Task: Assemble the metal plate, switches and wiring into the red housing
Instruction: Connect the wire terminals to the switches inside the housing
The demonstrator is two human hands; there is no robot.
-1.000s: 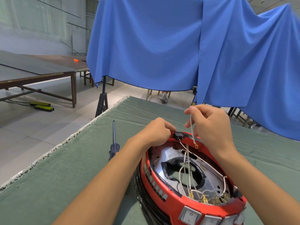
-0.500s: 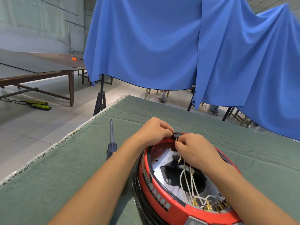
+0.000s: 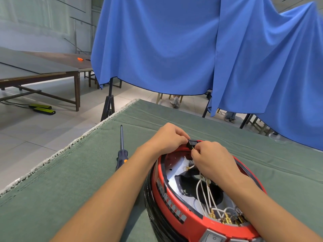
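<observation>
The round red housing [image 3: 176, 205] lies on the green table cloth with its open side up. A silvery metal plate [image 3: 174, 170] sits inside it, and white wires [image 3: 204, 194] run from brass terminals [image 3: 225, 219] near me toward the far rim. A small black switch [image 3: 191, 142] sits at the far rim. My left hand [image 3: 167, 138] grips the rim and the switch there. My right hand [image 3: 209, 161] pinches a wire's brass terminal right at the switch. Grey rocker switches [image 3: 212, 237] show on the near wall.
A screwdriver [image 3: 121, 151] with a dark handle lies on the green cloth [image 3: 70, 180] left of the housing. The table's left edge runs diagonally beside it. A blue drape [image 3: 192, 49] hangs behind the table; wooden tables stand on the floor at the left.
My right hand came down from holding a wire up in the air to the black switch at the far rim. The left hand stayed on the rim.
</observation>
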